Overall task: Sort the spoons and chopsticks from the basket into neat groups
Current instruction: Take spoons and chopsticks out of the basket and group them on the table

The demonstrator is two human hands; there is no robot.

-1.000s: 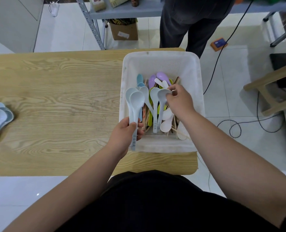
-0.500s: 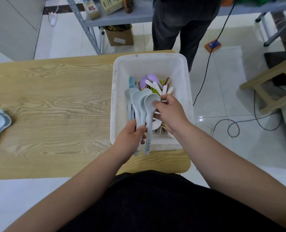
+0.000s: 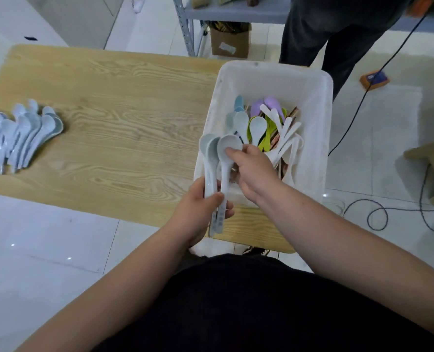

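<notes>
We see a white plastic basket [image 3: 315,148] at centre right. It holds loose pale blue spoons [image 3: 241,123], purple spoons [image 3: 266,104], green spoons [image 3: 264,142] and white spoons [image 3: 287,138], crisscrossed over brown chopsticks [image 3: 293,113]. A held bunch [image 3: 214,158] of pale blue spoons stands bowls-up at the basket's lower left edge, its handles gripped by the left hand [image 3: 198,209]. At far left we note a sorted pile [image 3: 25,135] of pale blue spoons, fanned and lying flat.

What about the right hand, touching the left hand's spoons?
Touching. Head view: right hand fingers pinch a bowl of the spoons the left hand grips.
</notes>
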